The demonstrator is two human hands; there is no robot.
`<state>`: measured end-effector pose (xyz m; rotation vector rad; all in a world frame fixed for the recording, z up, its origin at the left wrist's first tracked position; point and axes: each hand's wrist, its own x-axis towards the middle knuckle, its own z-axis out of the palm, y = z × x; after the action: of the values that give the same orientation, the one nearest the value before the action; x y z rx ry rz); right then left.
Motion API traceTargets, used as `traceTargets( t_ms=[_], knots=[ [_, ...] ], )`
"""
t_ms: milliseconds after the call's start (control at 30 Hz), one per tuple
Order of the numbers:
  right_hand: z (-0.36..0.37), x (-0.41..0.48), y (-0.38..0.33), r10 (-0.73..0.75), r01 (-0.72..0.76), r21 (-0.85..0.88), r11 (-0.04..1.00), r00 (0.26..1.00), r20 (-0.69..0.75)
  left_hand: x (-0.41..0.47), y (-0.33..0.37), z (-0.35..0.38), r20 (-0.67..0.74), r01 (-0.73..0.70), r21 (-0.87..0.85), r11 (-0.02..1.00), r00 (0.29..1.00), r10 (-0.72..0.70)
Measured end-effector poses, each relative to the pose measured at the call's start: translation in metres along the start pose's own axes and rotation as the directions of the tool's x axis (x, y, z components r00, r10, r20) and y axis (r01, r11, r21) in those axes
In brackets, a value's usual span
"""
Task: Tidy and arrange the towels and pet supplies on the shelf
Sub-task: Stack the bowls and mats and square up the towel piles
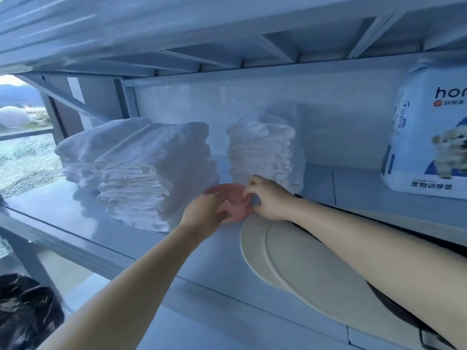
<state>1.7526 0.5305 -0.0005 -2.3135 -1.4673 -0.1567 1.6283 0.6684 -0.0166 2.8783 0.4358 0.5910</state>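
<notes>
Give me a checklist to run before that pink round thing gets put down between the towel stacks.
1. Grip on the pink round item: left hand and right hand both hold it: ok.
2. Item resting on the shelf: cannot tell, the hands hide its underside.
3. Gap between front towel stack and right towel stack: open: ok.
4. Front towel stack's edges: uneven: not ok.
5. Cream discs lie under the right forearm and could be nudged: not ok.
6. Pet pad pack upright, away from the hands: ok.
</notes>
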Motion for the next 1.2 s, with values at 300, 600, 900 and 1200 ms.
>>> traceTargets(
  t_ms=[300, 600, 900, 1200],
  knots=[
    [-0.005, -0.017, -0.035, -0.031, 0.034, 0.018, 0.999, 0.988, -0.154, -0.028, -0.016, -0.026, -0.165, -0.163, -0.054, 0.985, 0.974, 0.153],
    [-0.039, -0.077, -0.059, -0.012, 0.018, 0.014, 1.0, 0.932, -0.361, -0.052, 0.003, -0.058, -0.307, -0.407, -0.127, 0.904, 0.883, 0.355],
    [-0.073, -0.185, -0.048, 0.188, -0.204, 0.018, 0.979, 0.86, -0.475, -0.069, 0.088, -0.044, -0.313, -0.628, -0.187, 0.756, 0.767, 0.56],
    [-0.123, -0.308, -0.03, 0.293, -0.369, -0.023, 0.929, 0.773, -0.563, -0.09, 0.206, -0.042, -0.308, -0.755, -0.218, 0.618, 0.654, 0.691]
  ],
)
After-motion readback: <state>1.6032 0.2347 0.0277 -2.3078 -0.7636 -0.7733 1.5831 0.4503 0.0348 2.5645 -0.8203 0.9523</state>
